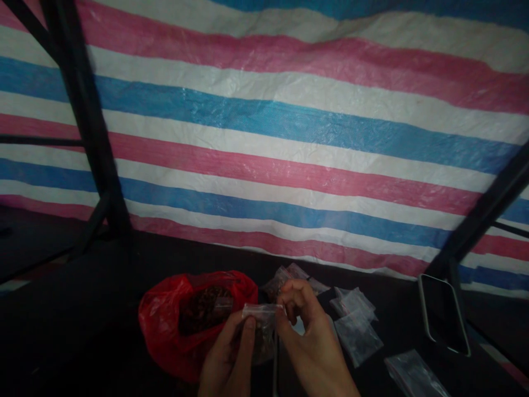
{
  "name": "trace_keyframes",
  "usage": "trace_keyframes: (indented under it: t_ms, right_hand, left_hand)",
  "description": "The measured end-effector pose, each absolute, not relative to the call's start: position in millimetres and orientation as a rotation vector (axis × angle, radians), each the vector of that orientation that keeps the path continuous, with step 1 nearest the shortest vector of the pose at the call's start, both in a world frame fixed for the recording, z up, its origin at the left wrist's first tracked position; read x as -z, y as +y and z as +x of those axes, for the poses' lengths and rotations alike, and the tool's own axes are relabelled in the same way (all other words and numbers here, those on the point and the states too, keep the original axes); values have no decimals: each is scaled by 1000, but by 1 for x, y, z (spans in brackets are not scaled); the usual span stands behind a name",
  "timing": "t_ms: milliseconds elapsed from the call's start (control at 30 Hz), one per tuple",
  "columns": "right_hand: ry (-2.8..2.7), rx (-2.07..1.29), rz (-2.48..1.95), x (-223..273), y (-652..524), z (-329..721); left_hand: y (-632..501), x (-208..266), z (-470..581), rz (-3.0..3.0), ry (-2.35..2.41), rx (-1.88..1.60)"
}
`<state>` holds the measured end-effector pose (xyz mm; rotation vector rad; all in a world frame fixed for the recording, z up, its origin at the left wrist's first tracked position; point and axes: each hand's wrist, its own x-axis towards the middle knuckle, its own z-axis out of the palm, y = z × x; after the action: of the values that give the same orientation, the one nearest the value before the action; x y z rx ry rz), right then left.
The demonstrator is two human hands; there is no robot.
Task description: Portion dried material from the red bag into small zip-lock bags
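A small clear zip bag (263, 333) with brownish contents in its lower part is held upright between my two hands. My left hand (231, 353) pinches its left side, thumb on the front. At the top right corner, my right hand (306, 336) grips the zip edge between thumb and forefinger, its other fingers curled. Just left of the bag stands an open red plastic bag (161, 317) holding a heap of small dark brown pieces (202, 311). Under my right hand lies a flat pale-and-dark object (285, 369), mostly hidden.
Behind my hands lie filled zip bags (275, 280). Flat clear zip bags (359, 333) are at the right, with another clear bag (415, 375) nearer. A phone (444, 314) rests by the right post. Striped sheeting (289, 132) and a dark post (88, 121) bound the black table (165, 251).
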<state>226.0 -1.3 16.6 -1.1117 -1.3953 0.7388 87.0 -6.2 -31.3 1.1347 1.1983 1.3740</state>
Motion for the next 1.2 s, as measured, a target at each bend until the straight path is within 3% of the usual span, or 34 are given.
trace_keyframes:
  t_ms: [500,833,1067,1200]
  right_hand:
    - [-1310,-941,-1075,-10,6,217]
    - [-1378,-900,-1047,-12,6,203]
    - [-1381,-852,-1070,-7,9,189]
    - [-1331,-866,-1058,2,14,184]
  left_hand:
    - [-5,32,77,1174,1346,-1554]
    - [-10,33,80,962,1122,-1544]
    - [-4,30,63,1133,1186,-1394]
    - [2,30,60,1175,1243,-1523]
